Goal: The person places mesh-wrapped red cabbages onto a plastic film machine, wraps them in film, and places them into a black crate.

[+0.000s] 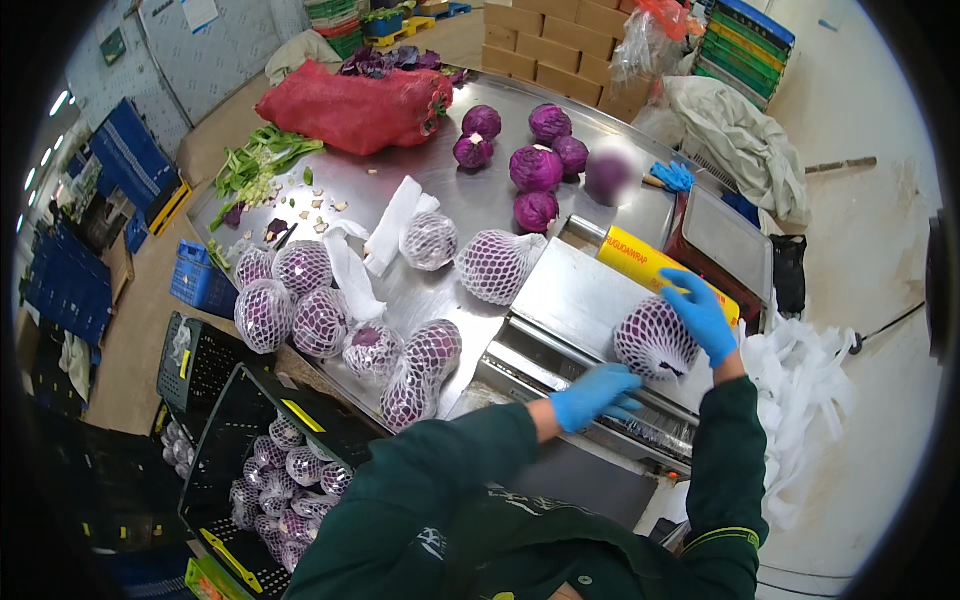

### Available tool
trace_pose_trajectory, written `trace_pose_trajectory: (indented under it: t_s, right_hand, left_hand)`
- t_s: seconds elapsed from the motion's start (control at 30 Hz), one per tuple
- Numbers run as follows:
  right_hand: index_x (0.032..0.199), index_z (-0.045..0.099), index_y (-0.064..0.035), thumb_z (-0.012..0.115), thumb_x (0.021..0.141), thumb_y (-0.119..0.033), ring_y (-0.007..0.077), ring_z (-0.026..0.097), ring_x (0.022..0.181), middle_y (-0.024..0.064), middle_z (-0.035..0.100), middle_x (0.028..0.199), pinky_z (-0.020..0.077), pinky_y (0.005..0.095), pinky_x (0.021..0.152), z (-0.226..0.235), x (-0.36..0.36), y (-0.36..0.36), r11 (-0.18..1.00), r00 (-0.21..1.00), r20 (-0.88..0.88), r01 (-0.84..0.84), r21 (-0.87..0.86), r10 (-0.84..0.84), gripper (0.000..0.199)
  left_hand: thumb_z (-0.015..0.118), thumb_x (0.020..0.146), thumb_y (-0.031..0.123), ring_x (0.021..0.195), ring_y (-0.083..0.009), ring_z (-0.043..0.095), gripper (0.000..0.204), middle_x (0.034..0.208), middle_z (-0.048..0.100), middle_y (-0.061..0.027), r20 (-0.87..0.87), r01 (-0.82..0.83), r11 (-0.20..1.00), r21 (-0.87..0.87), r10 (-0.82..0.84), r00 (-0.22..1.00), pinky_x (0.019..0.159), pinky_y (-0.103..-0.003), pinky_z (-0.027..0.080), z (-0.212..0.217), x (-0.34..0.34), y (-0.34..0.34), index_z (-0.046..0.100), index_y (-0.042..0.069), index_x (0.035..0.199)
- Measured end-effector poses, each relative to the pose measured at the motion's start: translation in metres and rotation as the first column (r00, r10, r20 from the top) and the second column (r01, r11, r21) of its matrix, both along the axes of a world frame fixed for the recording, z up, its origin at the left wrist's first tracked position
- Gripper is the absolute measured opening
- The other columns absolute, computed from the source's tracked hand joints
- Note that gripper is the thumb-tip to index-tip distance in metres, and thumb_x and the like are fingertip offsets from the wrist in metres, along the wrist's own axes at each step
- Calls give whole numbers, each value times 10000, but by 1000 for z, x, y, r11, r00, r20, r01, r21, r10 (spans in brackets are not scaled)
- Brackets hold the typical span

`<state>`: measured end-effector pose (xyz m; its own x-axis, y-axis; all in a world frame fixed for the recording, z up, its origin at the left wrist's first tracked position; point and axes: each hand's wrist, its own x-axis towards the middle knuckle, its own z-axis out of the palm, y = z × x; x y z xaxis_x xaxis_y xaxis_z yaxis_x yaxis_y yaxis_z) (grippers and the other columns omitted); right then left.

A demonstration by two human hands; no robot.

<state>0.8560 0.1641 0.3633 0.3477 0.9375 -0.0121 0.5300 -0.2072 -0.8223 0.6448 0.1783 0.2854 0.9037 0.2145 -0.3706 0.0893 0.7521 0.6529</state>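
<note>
A red cabbage [655, 340] in a white foam net sits on the metal top of a film-wrapping machine [565, 290]. My right hand [703, 312], in a blue glove, lies against its upper right side, fingers apart. To the lower left of that cabbage is my gloved left hand [597, 398], fingers stretched out over the machine's front rollers and holding nothing. Behind the cabbage lies a yellow roll [640, 262] of wrap. Just left of the machine stands another netted cabbage [495, 267], with several wrapped, netted cabbages [320, 322] along the table's left edge.
Bare red cabbages [536, 168] and a red mesh sack [350, 108] lie on the far part of the steel table [400, 290]. A black crate [215, 475] at lower left holds netted cabbages. White foam nets [790, 390] hang at right beside a scale [730, 240].
</note>
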Motion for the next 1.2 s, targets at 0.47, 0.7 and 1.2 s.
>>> trace_pose_trajectory:
  t_s: [0.47,0.7,1.2]
  right_hand:
    - [1474,274,-107,596,846,-227,261,629,657,160,658,809,510,355,648,-90,-20,-186,909,947,210,297,-294,-241,715]
    - [1118,665,-19,556,870,-24,113,607,917,79,685,1017,480,258,838,-80,-61,-238,943,947,-51,321,91,-318,271]
    - [1377,427,-31,515,757,95,355,468,1226,188,498,1326,352,408,1042,-16,80,-80,965,550,833,-183,189,-59,639]
  left_hand:
    - [550,857,285,821,-363,620,262,799,648,-171,-289,353,-105,930,388,876,765,-475,422,-41,-14,23,562,32,923]
    - [537,862,144,688,-379,581,120,728,601,-180,-75,83,-93,992,83,994,617,-432,449,-22,-81,-1,590,42,826]
    - [509,755,-81,1293,-232,445,645,1429,419,-109,75,-36,-806,591,10,997,1071,-531,251,37,34,170,435,128,1361]
